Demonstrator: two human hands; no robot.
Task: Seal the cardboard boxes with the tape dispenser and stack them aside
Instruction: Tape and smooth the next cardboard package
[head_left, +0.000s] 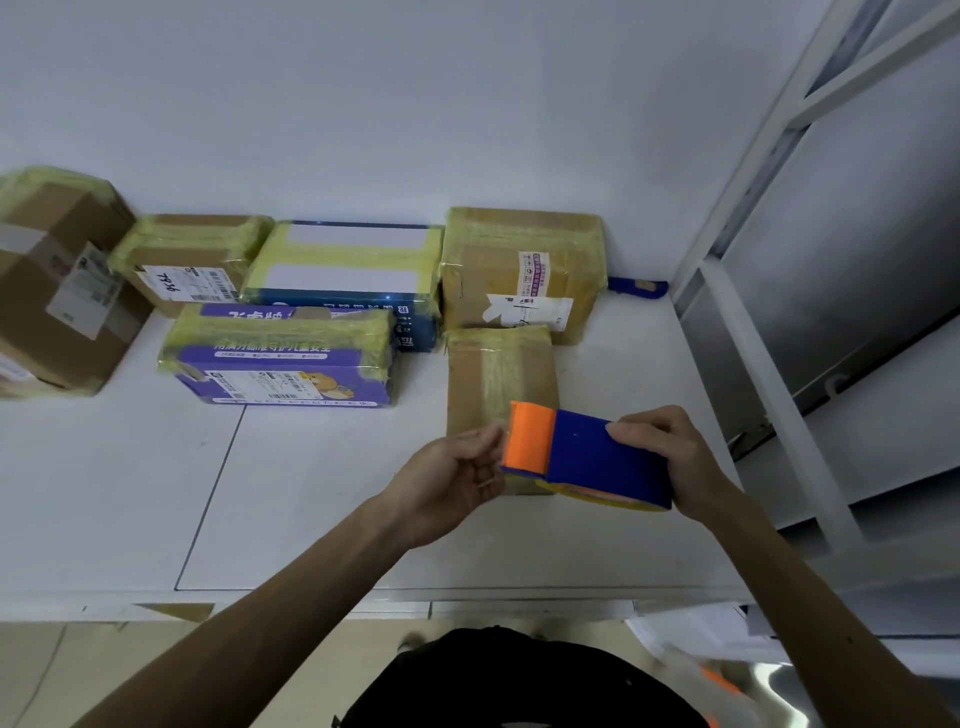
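Hands, left (452, 478) and right (670, 457), both tight around tape dispenser (597, 457) above small brown box (498, 374), taped boxes (519, 270) behind.

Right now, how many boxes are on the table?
6: large brown box far left, small labelled box beside it, blue-white box centre back, purple box in front, big brown box right back, small brown box partly behind the tape dispenser. Others may be hidden.

You're wearing a black garment (519, 680), it's showing low at centre under your arms, both forearms (291, 587) showing bare to the frame edge, left hand (452, 473) and right hand (675, 457) going bare too
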